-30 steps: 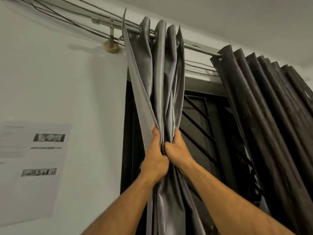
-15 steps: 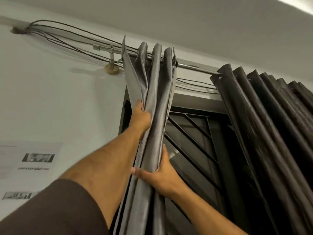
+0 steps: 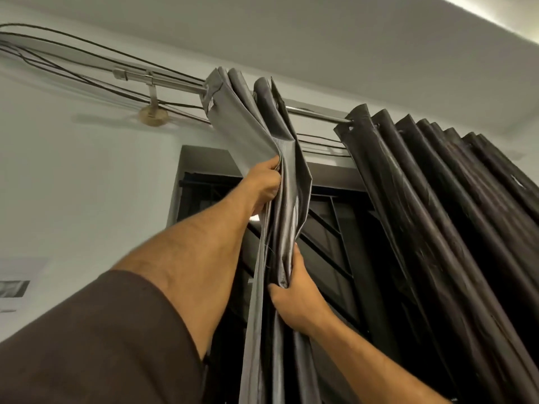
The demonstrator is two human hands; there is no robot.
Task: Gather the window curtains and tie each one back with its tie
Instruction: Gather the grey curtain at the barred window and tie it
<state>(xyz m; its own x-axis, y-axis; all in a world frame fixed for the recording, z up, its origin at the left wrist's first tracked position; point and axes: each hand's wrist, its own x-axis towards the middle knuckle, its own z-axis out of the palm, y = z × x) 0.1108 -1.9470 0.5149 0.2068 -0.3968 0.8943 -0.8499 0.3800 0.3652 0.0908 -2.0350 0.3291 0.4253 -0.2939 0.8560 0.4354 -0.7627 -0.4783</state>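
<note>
Grey curtain: the grey curtain [image 3: 287, 182] hangs bunched on the rod [image 3: 178, 84], toward its left end, in front of the dark window grille [image 3: 329, 243]; you have it in both hands.
Left hand: your left hand [image 3: 264, 186] is high up, closed on the outer folds just below the heading, fingers curled into the cloth.
Right hand: your right hand [image 3: 294, 295] sits lower, wrapped around the gathered pleats, thumb up along the fabric, folds pinched tight in the fist.
Fabric feel: judging by the sheen and the sharp creases, you are handling a smooth, fairly thin cloth; expect it to be soft, light for its length, and inclined to slide through a loose grip.
Where to hold: take it around the whole bundle, not by one edge; the free left edge hanging below your left arm looks ready to escape the gather.
Top of panel: the heading is stiffer and tilted on the rod; pull down gently there, since the eyelets carry the load.
Dark curtain: the dark curtain [image 3: 437, 199] hangs to the right on the same rod, pleated and untied, apart from the grey one.
Tie: no tie is in view, so you cannot tell where it hangs.
Progress: gathering looks under way; tying of either panel is not yet done.
</note>
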